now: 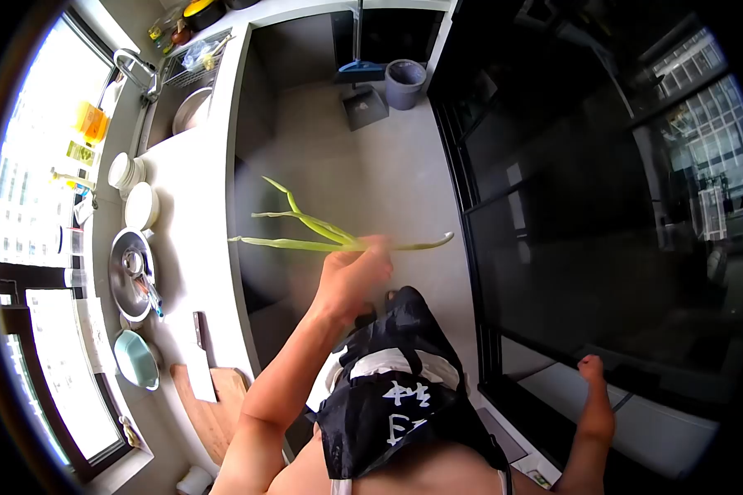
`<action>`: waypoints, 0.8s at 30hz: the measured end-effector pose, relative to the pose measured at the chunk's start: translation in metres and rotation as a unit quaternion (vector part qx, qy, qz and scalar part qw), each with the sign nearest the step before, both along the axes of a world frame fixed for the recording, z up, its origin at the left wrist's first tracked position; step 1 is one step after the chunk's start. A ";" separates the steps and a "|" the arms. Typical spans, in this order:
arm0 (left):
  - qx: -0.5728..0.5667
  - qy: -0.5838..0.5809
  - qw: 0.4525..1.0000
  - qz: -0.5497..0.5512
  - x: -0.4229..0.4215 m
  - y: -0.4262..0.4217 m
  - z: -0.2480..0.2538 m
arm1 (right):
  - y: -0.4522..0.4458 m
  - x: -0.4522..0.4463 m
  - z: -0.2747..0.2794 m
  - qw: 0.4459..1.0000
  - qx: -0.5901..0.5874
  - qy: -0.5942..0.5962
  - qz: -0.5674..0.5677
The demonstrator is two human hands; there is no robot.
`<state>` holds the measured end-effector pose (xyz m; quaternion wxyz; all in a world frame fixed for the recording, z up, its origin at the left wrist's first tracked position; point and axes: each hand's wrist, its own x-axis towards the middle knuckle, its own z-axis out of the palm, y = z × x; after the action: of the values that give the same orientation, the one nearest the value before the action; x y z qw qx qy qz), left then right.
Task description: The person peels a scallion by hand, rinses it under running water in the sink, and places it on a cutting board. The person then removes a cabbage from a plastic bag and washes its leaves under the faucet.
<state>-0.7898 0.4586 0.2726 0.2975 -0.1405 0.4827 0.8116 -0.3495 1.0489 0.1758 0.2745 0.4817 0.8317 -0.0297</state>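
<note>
1. Above the floor between the counter and the dark glass panels, your left hand was folded around a spring onion, gripping it partway along its length.
2. The spring onion's green leaves spread toward the counter, while its pale end pointed toward the panels (your fingers were blurred, so their exact placing could not be read).
3. Your right hand was well apart from it, out to your side; its fingers looked curled, but it showed too small to tell how tightly, or whether it held anything.
4. On the counter, a knife lay with its blade partly over the wooden cutting board.
5. Near the board stood a pale green basin and a metal bowl with utensils in it.
6. At the floor's far end, a dustpan lay near a grey bin.
</note>
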 end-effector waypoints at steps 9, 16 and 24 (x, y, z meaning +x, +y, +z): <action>0.019 0.048 0.998 -0.018 -0.111 0.049 -0.002 | -0.186 -0.420 0.035 0.800 -0.224 0.475 0.290; 0.065 0.019 0.997 0.035 -0.227 0.101 0.011 | -0.264 -0.640 0.129 0.614 -0.432 0.518 0.410; 0.038 0.027 0.995 0.090 -0.342 0.116 0.023 | -0.277 -0.779 0.128 0.618 -0.525 0.465 0.357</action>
<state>-1.1315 0.5748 0.2951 0.2151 -0.1506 0.4448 0.8563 -1.1282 0.7724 0.3042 0.0461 -0.1571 0.7975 -0.5806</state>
